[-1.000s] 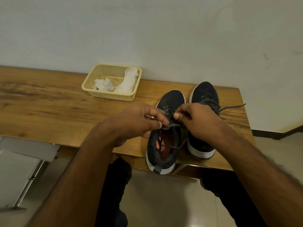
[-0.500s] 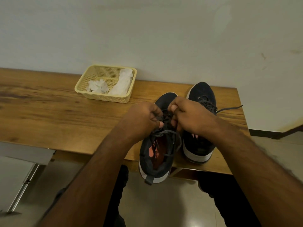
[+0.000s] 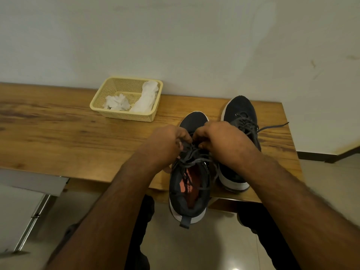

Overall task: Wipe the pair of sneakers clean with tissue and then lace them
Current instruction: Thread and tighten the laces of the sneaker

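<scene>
A dark sneaker (image 3: 190,193) with an orange insole sits toe-to-wall on the near edge of a wooden worktop (image 3: 58,137), its heel overhanging the edge toward the person. Its grey lace (image 3: 191,160) lies bunched over the tongue, where both hands work it. The left hand (image 3: 165,145) curls its fingers down onto the lace at the upper eyelets, and its grip appears closed on a strand. The right hand (image 3: 222,141) meets it from the other side, its fingertips pinching the lace just beside those of the left. The second sneaker (image 3: 240,114) stands touching or just beside the first on the right, partly behind the right forearm, with its lace crossed over the tongue and one loose end (image 3: 272,127) trailing across the wood. Well apart to the left, against the wall, a cream plastic basket (image 3: 97,103) holds crumpled white tissue (image 3: 116,102). Judging by the tissue set aside, wiping looks finished and lacing is the step in hand. The next move likely calls for drawing the strands snug and even, then tying them, without dragging the shoe off the edge.
</scene>
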